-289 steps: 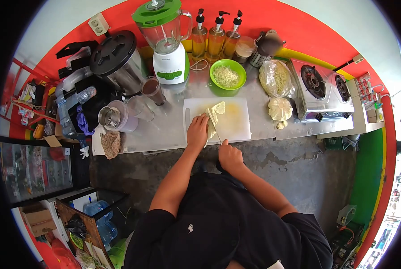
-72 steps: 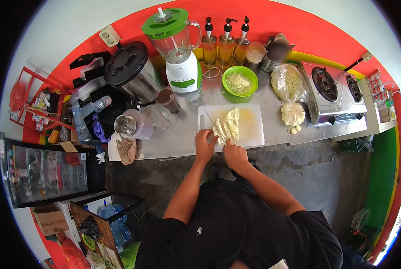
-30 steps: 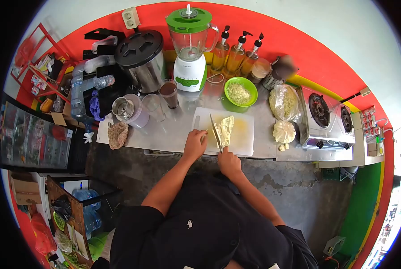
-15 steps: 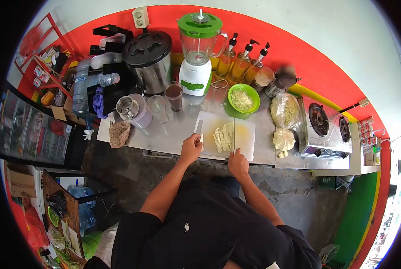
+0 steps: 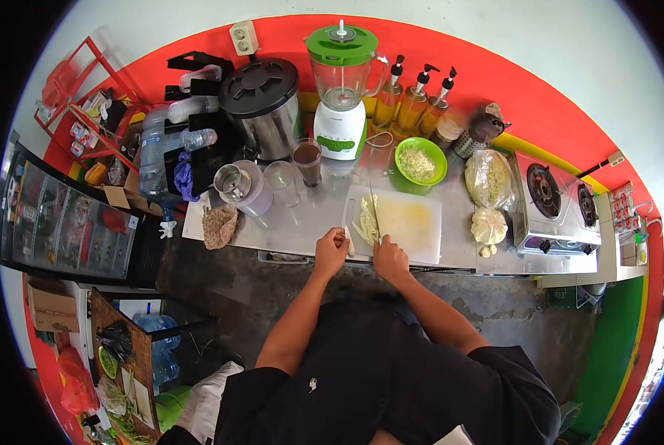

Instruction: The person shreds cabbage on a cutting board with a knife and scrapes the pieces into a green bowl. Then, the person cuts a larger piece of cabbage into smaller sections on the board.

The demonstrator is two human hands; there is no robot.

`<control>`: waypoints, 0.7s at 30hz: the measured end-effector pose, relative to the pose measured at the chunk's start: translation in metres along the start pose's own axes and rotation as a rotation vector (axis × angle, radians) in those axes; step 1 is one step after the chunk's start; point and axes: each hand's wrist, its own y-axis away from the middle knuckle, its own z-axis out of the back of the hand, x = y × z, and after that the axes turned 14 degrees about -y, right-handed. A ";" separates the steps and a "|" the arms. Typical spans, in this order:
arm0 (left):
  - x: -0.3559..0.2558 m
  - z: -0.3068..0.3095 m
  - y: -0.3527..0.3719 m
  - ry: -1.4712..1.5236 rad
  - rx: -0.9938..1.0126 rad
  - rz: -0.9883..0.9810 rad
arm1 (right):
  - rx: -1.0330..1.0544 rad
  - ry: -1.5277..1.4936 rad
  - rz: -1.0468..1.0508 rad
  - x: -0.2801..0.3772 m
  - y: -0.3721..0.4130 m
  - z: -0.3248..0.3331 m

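My right hand [image 5: 391, 259] is closed round the handle of a knife [image 5: 377, 213], whose thin blade points away from me across the white cutting board [image 5: 424, 245]. Pale cut strips [image 5: 364, 222], of a food I cannot identify, lie in a narrow heap along the blade's left side. At the board's near left corner, my left hand [image 5: 331, 252] is closed on a pale strip [image 5: 349, 242] pinched at its fingertips. Behind the board stands a green bowl [image 5: 441, 165] with pale shreds [image 5: 417, 163] in it.
A blender [image 5: 341, 122], a glass of dark liquid [image 5: 309, 165] and an empty glass [image 5: 281, 185] stand behind the board. Pump bottles [image 5: 412, 107] line the wall. To the right are bagged shreds [image 5: 487, 182], a pale bulb-like vegetable [image 5: 489, 226] and a gas stove [image 5: 550, 196].
The knife has moved left across the board, and the strips now lie in a tighter heap against it. My hands are closer together. The whole view has shifted slightly.
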 end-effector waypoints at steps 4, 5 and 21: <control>-0.032 0.001 -0.001 0.048 -0.019 -0.067 | -0.011 -0.014 0.018 -0.009 0.008 0.016; -0.039 -0.004 -0.003 0.054 -0.013 -0.072 | -0.018 -0.010 0.013 -0.016 0.009 0.018; -0.075 -0.115 -0.028 -0.122 0.058 -0.147 | -0.079 -0.151 -0.057 -0.054 0.048 0.068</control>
